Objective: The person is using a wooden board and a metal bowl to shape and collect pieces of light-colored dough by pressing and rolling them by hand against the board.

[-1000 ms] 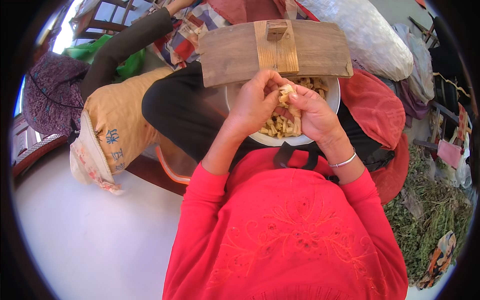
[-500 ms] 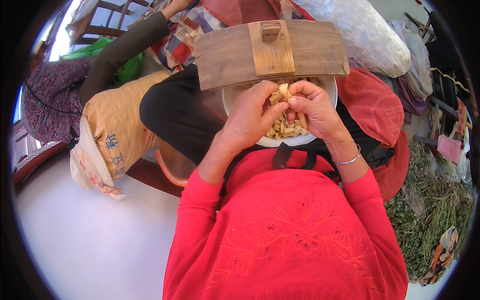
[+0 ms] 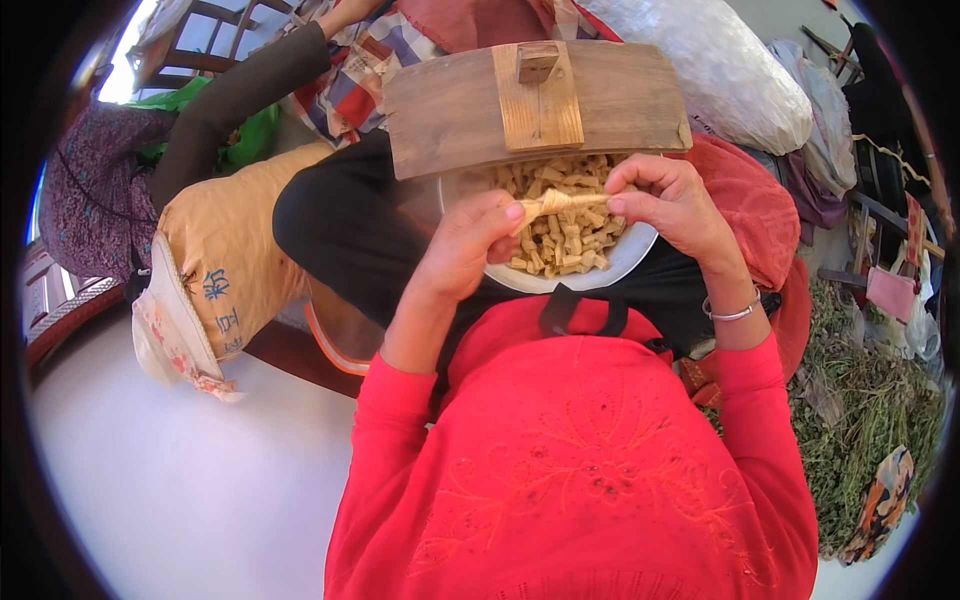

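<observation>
Strip (image 3: 560, 202) stretches between left hand (image 3: 468, 240) and right hand (image 3: 675, 207), each pinching one end.

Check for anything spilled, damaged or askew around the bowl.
Nothing stands out: the yellowish pieces I can see lie inside the white bowl, and the knotted strip between the left hand and right hand looks unbroken.

Left hand (image 3: 466, 240) and right hand (image 3: 676, 204) pinch, apart.
</observation>
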Demonstrator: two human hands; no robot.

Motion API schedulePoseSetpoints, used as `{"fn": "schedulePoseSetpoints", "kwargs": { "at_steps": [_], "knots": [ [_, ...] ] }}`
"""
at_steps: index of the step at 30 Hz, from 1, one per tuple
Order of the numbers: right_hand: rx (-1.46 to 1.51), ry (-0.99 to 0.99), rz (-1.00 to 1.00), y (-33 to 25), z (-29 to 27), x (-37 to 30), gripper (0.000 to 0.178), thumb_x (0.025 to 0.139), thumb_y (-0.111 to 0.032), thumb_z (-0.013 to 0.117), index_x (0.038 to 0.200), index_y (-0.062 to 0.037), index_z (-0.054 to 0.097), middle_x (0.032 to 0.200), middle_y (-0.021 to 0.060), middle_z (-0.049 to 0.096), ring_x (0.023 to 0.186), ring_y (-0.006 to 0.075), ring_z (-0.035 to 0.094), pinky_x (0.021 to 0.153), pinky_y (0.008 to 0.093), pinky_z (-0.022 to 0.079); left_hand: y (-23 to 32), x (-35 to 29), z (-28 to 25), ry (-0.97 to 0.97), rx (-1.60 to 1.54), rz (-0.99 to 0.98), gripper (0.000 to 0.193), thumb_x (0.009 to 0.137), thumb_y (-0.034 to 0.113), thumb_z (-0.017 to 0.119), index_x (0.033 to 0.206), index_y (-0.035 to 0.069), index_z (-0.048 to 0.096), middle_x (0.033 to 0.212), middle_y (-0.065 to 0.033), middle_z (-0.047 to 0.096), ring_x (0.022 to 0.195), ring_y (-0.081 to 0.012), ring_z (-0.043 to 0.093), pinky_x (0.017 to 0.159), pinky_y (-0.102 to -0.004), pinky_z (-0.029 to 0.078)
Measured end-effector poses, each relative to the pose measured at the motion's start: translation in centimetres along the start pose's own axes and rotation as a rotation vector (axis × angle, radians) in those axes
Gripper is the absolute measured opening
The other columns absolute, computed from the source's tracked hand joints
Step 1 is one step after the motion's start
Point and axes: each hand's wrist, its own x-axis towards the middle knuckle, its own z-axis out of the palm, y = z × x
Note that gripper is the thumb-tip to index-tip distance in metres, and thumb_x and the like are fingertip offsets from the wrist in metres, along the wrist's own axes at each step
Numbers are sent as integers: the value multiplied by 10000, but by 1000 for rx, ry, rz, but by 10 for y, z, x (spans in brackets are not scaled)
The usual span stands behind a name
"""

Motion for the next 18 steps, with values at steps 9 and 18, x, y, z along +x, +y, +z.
{"fn": "schedulePoseSetpoints", "kwargs": {
  "at_steps": [9,18],
  "knots": [
    [27,58,-86,2,21,7,172,815,-16,657,981,-11,617,809,-47,577,717,47,524,641,209,437,51,24,39,92,1537,729,482,756,234,706,1185,62,567,1098,-109,603,1066,-316,532,928,-412,385],
    [-624,49,-201,-17,10,7,145,848,-88,605,966,-4,610,730,135,585,674,202,569,635,316,453,33,37,18,-73,1229,361,142,883,176,589,900,37,610,775,-140,585,756,-303,580,662,-386,444]
  ]
}}
